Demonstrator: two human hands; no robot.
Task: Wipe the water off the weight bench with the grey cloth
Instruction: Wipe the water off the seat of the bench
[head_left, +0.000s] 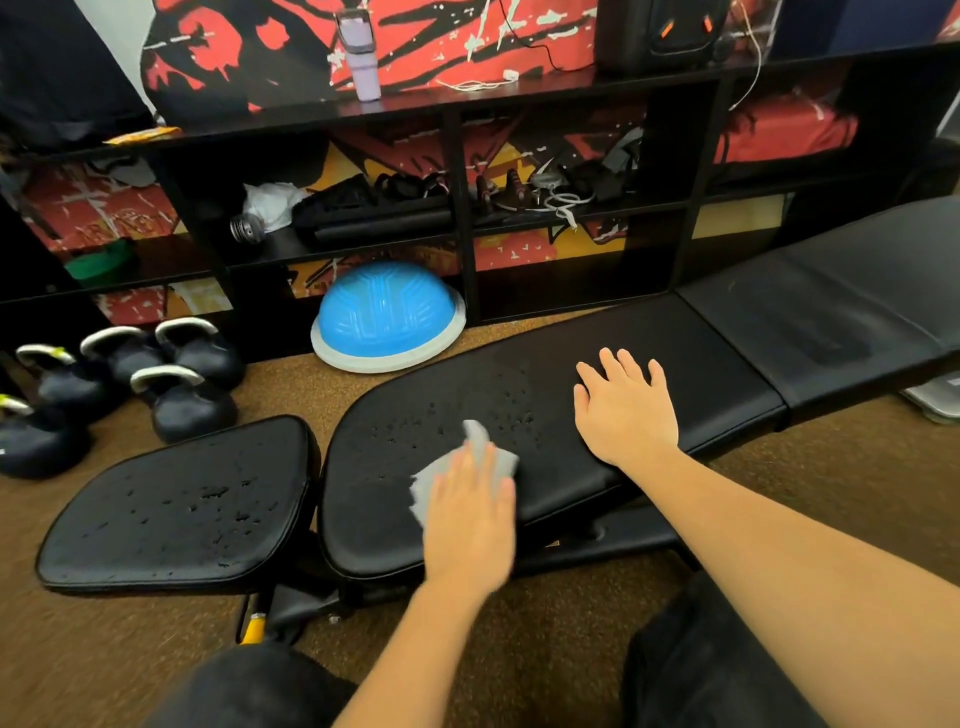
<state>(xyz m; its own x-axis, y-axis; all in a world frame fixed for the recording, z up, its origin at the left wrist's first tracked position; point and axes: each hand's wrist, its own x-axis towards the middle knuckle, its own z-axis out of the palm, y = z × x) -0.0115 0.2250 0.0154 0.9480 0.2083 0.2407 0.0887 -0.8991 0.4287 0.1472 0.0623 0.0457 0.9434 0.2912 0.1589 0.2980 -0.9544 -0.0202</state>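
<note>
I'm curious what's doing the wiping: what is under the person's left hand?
The grey cloth lies under the left hand, pressed onto the weight bench. Its edges stick out past the fingers; its middle, and any water beneath, is covered.

cloth (457, 478) on bench (649, 353) | left hand (470, 525) on cloth | right hand (626, 410) right of it

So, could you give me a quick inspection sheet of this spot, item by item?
Surface: black weight bench, with water drops beside the cloth and more on the seat pad.
Job's things: grey cloth lying on the bench.
Clutter: kettlebells and a blue dome on the floor.
Hands: left hand flat on the cloth; right hand flat on the bench, holding nothing.
Cables: white cords on the shelf.
Surroundings: brown carpet.
</note>
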